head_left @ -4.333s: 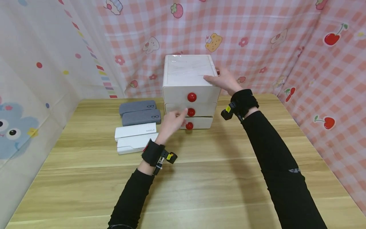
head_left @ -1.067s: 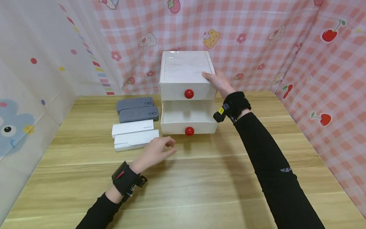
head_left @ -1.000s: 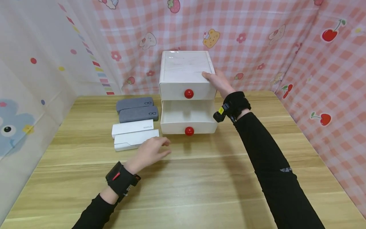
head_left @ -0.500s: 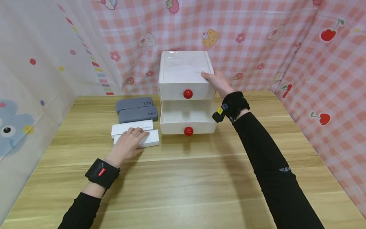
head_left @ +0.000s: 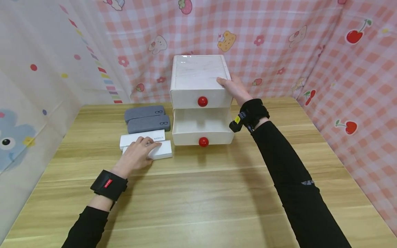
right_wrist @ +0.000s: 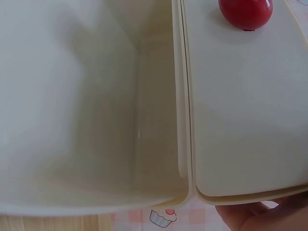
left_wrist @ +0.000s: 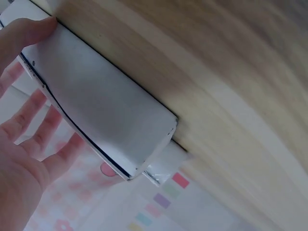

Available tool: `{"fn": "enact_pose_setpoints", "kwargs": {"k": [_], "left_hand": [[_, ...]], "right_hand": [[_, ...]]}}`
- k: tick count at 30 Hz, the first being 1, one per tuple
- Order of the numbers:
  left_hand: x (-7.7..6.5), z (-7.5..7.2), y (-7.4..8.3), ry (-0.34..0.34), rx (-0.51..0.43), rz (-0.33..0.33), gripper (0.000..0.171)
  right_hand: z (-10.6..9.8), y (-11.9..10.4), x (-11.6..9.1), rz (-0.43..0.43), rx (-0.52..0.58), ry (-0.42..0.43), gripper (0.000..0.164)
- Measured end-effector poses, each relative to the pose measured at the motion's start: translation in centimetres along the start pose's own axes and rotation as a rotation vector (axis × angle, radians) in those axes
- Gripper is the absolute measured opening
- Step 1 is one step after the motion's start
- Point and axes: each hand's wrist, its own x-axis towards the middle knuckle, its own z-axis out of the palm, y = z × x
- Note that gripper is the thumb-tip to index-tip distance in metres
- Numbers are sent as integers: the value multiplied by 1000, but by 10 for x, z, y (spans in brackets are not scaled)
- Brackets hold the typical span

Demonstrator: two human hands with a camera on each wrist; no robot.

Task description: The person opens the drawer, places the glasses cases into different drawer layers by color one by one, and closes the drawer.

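Note:
My left hand (head_left: 136, 153) holds the nearer of two long white cases (head_left: 163, 151) lying on the table. The left wrist view shows the thumb (left_wrist: 36, 31) on one long side of the white case (left_wrist: 101, 96) and the fingers along the opposite side. My right hand (head_left: 236, 90) grips the top right edge of a white drawer cabinet (head_left: 198, 70), thumb on top and fingers down the side. The cabinet's middle drawer (head_left: 183, 138) is pulled out and looks empty inside; its front hides the bottom drawer. The right wrist view shows the top drawer's red knob (right_wrist: 245, 10).
Another white case (head_left: 125, 139) lies just behind the held one. Two grey glasses cases (head_left: 145, 124) with small spectacle marks sit behind these, left of the cabinet. A patterned curtain (head_left: 133, 41) hangs around the wooden table (head_left: 198, 199).
The middle drawer has come out since the oldest frame. My left hand has moved from its knob left to the nearer white case and taken hold. The right hand stays on the cabinet.

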Motion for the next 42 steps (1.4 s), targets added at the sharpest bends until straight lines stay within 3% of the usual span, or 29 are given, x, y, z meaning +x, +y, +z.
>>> {"fn": "enact_pose_setpoints", "kwargs": {"k": [14, 19, 27, 35, 42], "left_hand": [[2, -9, 2, -40, 23, -55, 62], [6, -28, 5, -30, 50, -75, 61], [16, -67, 6, 87, 139, -76, 63], [32, -101, 17, 214, 94, -50, 62], [60, -116, 43, 150, 29, 38, 59]], "right_hand": [[0, -1, 2, 1, 10, -1, 63], [0, -1, 2, 5, 4, 4, 64], [0, -1, 2, 7, 11, 3, 63], [0, 0, 1, 9, 10, 1, 64], [0, -1, 1, -9, 16, -2, 64]]}}
